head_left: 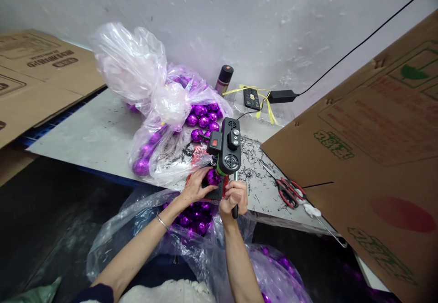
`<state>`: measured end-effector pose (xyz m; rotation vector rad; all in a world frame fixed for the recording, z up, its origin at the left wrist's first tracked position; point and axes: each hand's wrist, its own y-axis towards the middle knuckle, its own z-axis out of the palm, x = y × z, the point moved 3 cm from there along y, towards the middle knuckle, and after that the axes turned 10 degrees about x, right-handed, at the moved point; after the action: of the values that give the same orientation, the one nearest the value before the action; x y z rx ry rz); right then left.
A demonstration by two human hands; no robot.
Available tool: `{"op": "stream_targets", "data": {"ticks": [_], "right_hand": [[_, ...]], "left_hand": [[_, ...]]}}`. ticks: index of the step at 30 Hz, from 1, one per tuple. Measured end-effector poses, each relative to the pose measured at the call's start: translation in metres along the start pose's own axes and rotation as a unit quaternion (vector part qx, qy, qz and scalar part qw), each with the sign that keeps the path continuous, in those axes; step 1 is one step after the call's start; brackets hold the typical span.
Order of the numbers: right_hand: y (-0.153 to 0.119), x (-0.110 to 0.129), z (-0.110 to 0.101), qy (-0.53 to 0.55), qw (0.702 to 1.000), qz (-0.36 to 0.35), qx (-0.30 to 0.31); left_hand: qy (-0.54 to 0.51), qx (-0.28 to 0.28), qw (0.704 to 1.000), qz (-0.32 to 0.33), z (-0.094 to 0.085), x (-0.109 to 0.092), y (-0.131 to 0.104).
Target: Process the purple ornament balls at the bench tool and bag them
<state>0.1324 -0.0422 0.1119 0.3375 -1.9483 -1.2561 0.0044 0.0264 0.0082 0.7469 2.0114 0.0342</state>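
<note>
My left hand (197,185) closes its thumb and fingers round a shiny purple faceted ball (213,176). That ball sits on the black base (215,192) of a small bench drill press (231,145), under its head. Wrapped round the black-ended lever (235,211) at the machine's right side is my right hand (234,199). The lower end of the drill is mostly hidden behind the head. More purple balls (203,121) lie on the table behind the machine, spilling from a clear plastic bag (171,107).
An open clear bag of purple balls (193,218) is at my lap. Red-handled scissors (290,192) lie right, beside a large carton (369,157). Dark shavings litter the table (102,132). Behind stand a spray can (224,78) and a power adapter (282,96). Flattened cardboard (44,79) lies left.
</note>
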Motion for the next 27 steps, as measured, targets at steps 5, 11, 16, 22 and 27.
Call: {"op": "stream_targets", "data": {"ticks": [5, 11, 16, 22, 27], "right_hand": [[0.001, 0.000, 0.001, 0.008, 1.000, -0.003, -0.005], [-0.008, -0.008, 0.002, -0.012, 0.999, -0.037, 0.020], [0.004, 0.000, -0.005, -0.016, 0.999, -0.027, 0.041], [0.046, 0.027, -0.019, -0.008, 0.993, 0.099, 0.066], [0.043, 0.028, -0.019, 0.003, 0.996, 0.066, 0.067]], "left_hand": [[0.001, -0.003, 1.000, 0.000, 0.000, -0.001, 0.001], [0.000, -0.004, 1.000, 0.007, 0.000, -0.001, 0.000], [-0.001, -0.003, 1.000, 0.006, 0.001, 0.001, 0.003], [0.014, 0.023, 0.999, 0.036, -0.004, -0.012, -0.017], [0.026, 0.023, 0.998, 0.047, -0.035, -0.030, -0.048]]}}
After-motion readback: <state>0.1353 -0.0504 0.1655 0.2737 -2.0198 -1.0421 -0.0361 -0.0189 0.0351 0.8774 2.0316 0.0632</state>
